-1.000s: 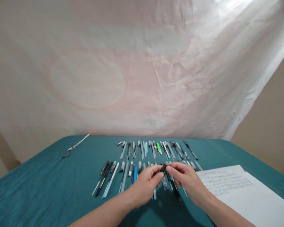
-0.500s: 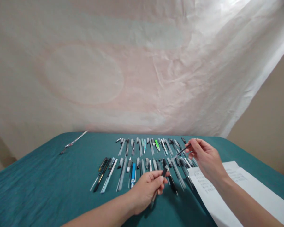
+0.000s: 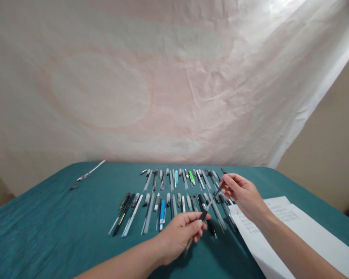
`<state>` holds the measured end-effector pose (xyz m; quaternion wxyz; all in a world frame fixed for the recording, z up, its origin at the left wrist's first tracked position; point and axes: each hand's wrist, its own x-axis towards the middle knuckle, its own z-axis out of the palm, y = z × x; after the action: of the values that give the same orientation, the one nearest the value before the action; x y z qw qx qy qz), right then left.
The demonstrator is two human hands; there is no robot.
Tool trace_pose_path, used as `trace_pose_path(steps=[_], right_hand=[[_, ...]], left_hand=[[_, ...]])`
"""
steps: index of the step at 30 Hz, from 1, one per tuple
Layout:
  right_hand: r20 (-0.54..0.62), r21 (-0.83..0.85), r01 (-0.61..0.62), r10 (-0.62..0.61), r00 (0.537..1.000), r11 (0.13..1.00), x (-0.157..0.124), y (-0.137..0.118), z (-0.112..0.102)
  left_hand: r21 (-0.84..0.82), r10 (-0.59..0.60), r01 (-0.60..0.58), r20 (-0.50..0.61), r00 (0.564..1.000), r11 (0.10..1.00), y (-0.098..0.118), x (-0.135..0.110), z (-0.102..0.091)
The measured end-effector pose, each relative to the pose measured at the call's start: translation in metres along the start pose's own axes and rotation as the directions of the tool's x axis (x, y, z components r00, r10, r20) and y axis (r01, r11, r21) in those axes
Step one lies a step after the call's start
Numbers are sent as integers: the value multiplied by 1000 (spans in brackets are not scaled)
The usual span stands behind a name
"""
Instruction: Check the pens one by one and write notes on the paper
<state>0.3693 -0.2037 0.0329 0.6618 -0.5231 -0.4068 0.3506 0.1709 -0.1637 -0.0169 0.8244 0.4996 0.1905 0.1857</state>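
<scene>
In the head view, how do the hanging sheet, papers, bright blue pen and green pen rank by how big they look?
Hanging sheet
Papers
Bright blue pen
Green pen (looks smaller, but lies farther away, so true order is unsure)

A pale, creased backdrop (image 3: pixel 177 85) hangs right across the scene, a faint pink ring (image 3: pixel 149 91) showing on its left half! Below it, teal cloth (image 3: pixel 52 217) spreads wide; over at right lie white papers (image 3: pixel 317 236), their dark lines too blurred to read, and a beige wall (image 3: pixel 331 135) rises beyond.
</scene>
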Motion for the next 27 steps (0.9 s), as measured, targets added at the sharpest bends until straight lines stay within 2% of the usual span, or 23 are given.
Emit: trace_pose_path(steps=[3,6,8,11,14,18,20,23,25,27], right_hand=[[133,-74,-70,80,988,995,-5,2,6],[261,-208,-107,160,952,972,-10,6,12],[276,-330,-60,157,948,942,-14,8,16],[298,-484,119,35,954,867,-24,7,24],[402,-563,372,-148,904,738,-40,5,35],[599,-582,637,-263,756,506,-61,16,50],[640,-611,697,-284,714,376,-65,24,55],[665,-655,729,-306,681,201,-67,32,58],[680,-662,737,-305,666,133,-66,32,59],[682,-674,731,-288,672,111,-66,31,59]], left_hand=[[-142,-41,42,12,999,989,4,-3,5],[-368,-74,73,12,997,927,9,-4,7],[-482,-78,61,-17,997,874,11,-3,5],[-578,-92,16,-102,991,816,12,1,1],[-606,-99,-40,-194,976,794,12,4,-2],[-587,-71,-96,-254,965,804,10,4,1],[-562,-57,-106,-264,963,820,8,3,4],[-535,-39,-113,-265,963,837,4,1,8],[-532,-23,-115,-245,969,839,1,0,10],[-527,8,-122,-213,977,841,-2,0,10]])
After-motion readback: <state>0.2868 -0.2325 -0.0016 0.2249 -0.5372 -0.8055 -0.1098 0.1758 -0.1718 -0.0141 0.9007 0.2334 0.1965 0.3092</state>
